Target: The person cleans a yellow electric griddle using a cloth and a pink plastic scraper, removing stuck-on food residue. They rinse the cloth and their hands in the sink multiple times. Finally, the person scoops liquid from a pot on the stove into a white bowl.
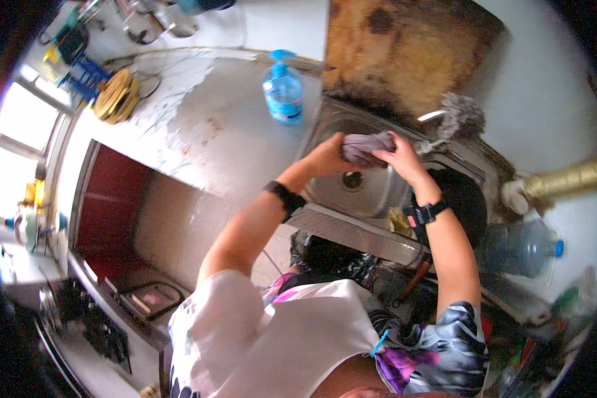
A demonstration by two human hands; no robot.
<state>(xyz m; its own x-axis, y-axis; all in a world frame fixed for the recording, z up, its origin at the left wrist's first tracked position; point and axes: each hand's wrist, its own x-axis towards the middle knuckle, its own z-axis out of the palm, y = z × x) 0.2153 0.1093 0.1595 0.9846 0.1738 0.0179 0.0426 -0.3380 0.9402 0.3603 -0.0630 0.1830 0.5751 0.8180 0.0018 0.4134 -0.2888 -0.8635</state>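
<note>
Over a stainless steel sink (373, 194), a bunched grey-mauve cloth (365, 148) is held between my two hands. My left hand (331, 155) grips its left end, the fingers partly hidden behind it. At the other end, my right hand (402, 155) has its thumb across the front of the cloth. Below the cloth, the sink's drain (352, 181) shows in the basin floor. Each of my wrists wears a black strap.
A blue pump bottle (283, 92) stands on the counter (219, 124) left of the sink. A stained wooden board (403, 54) leans behind it. Right of the basin are a grey fluffy duster (460, 117), a dark round pan (460, 199) and a large clear plastic bottle (525, 248).
</note>
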